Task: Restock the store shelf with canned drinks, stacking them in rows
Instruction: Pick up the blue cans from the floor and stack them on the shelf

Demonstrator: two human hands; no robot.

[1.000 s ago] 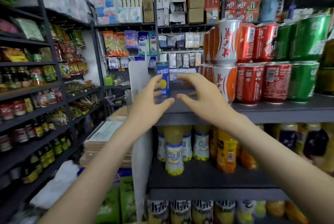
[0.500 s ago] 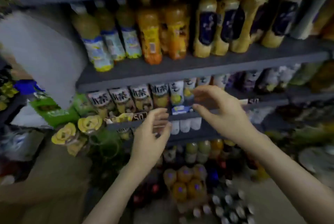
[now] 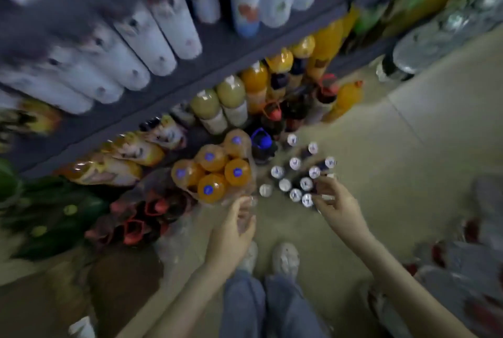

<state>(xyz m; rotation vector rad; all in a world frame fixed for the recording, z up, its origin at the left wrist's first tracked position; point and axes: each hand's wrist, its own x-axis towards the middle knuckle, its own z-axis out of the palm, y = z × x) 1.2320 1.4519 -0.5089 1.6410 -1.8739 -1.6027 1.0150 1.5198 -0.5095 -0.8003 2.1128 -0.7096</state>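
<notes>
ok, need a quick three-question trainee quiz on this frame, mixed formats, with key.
1. Multiple choice: the right hand reaches at A) the cluster of dark, silver-topped drink cans on the floor, B) the shrink-wrapped pack of orange plastic bottles, C) neither.
2. True or false: the pack of orange bottles stands to the right of the cans.
3. Fill in: the orange bottles' caps are ___.
Key: 1 A; 2 false, it stands to their left; 3 blue.
</notes>
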